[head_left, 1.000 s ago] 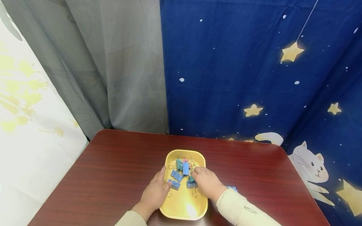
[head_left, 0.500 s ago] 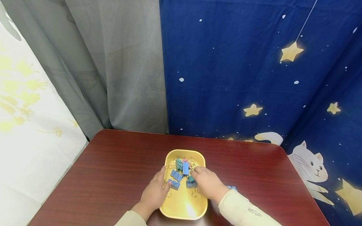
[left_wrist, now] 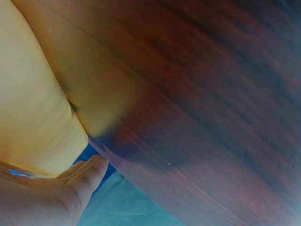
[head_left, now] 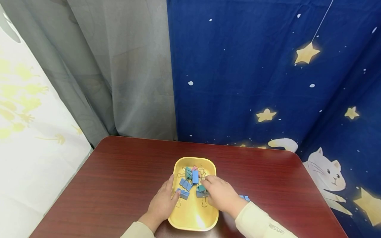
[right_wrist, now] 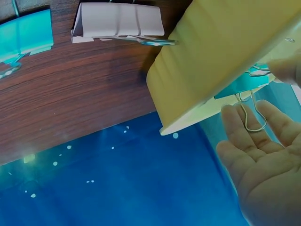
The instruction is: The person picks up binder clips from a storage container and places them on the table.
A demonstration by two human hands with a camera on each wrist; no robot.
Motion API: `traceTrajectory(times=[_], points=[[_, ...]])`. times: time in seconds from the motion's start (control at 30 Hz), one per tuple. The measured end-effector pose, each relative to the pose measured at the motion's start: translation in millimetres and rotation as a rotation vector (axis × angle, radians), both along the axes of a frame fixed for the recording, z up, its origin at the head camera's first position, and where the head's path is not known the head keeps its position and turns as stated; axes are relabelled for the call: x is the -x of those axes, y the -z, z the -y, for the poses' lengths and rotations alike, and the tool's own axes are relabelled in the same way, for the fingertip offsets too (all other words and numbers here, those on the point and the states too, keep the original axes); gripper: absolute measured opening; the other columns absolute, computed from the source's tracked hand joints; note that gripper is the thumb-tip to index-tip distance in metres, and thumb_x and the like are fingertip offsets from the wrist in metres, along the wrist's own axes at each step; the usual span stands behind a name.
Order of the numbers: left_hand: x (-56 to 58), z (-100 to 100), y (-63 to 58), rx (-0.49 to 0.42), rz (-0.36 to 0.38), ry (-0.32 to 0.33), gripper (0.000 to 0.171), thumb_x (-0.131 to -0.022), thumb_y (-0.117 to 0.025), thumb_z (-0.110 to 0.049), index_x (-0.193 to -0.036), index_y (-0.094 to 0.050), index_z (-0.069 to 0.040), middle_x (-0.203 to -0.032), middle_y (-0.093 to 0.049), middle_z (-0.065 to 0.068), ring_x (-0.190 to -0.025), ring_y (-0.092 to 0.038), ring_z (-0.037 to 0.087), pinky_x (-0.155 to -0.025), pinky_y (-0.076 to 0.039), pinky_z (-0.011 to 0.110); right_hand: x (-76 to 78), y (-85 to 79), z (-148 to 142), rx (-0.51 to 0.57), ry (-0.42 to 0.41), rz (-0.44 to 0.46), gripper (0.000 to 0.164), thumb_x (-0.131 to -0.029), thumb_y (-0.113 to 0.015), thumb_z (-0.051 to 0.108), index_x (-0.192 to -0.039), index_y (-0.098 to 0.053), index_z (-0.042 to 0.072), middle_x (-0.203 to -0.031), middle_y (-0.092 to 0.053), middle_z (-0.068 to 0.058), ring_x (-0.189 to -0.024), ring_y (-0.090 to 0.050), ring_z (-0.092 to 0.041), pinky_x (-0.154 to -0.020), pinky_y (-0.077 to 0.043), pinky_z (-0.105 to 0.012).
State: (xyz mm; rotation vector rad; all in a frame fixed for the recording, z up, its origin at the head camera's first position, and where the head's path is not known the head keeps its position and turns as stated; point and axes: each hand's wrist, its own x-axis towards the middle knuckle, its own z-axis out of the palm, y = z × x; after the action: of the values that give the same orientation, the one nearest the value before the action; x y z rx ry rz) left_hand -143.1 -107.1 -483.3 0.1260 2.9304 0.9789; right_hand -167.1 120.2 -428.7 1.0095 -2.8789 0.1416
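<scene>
A yellow tray [head_left: 193,218] on the table holds several binder clips. My left hand [head_left: 162,203] lies along its left side, fingers straight outside the wall, thumb over the rim near a blue binder clip [head_left: 183,194]. In the left wrist view those fingers [left_wrist: 87,176] extend beside the tray. Inside the right rim, my right hand [head_left: 220,193] pinches a teal binder clip [right_wrist: 242,85]. The right wrist view shows the thumb at one wire handle, the other loop near the fingers. Other blue clips [head_left: 195,177], a green clip [head_left: 188,173] and a pink clip [head_left: 194,168] lie towards the back.
Right of the tray, a blue binder clip [head_left: 244,198] lies on the dark red wooden table [head_left: 134,165]. Two clips show outside the tray in the right wrist view, one pale [right_wrist: 120,21] and one cyan [right_wrist: 26,33]. Curtains [head_left: 143,72] hang beyond the table.
My right forearm shifts slightly right, and a little more of the teal clip shows by the fingertips. The left hand and the tray stay in place.
</scene>
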Motion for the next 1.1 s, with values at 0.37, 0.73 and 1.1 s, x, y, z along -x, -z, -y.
traceTrajectory(times=[0.37, 0.73, 1.1], points=[[-0.4, 0, 1.6, 0.002, -0.01, 0.001, 0.067, -0.099, -0.052, -0.033, -0.152, -0.025, -0.003, -0.146, -0.04, 0.023, -0.131, -0.043, 0.04, -0.101, -0.041, 0.055, -2.4, -5.2, -13, 0.084, -0.002, -0.09, 0.048, -0.069, -0.072, 0.006, -0.117, -0.065, 0.007, -0.107, -0.061, -0.003, -0.097, -0.059, -0.018, -0.081, -0.054, -0.035], [0.1, 0, 1.6, 0.002, -0.006, 0.0, 0.066, -0.099, -0.052, -0.032, -0.152, -0.024, -0.003, -0.146, -0.04, 0.024, -0.131, -0.043, 0.041, -0.101, -0.041, 0.055, -2.4, -8.8, -27, 0.152, 0.005, -0.167, 0.048, -0.067, -0.07, 0.003, -0.115, -0.065, 0.006, -0.111, -0.062, -0.005, -0.102, -0.06, -0.019, -0.081, -0.055, -0.035], [0.8, 1, 2.1, 0.001, -0.002, 0.006, 0.067, -0.099, -0.052, -0.033, -0.152, -0.024, -0.003, -0.146, -0.04, 0.024, -0.13, -0.044, 0.041, -0.1, -0.042, 0.055, -5.5, -14.0, -43, 0.177, 0.071, -0.166, 0.051, -0.066, -0.075, 0.007, -0.116, -0.064, 0.008, -0.111, -0.061, -0.003, -0.102, -0.06, -0.018, -0.081, -0.055, -0.035]])
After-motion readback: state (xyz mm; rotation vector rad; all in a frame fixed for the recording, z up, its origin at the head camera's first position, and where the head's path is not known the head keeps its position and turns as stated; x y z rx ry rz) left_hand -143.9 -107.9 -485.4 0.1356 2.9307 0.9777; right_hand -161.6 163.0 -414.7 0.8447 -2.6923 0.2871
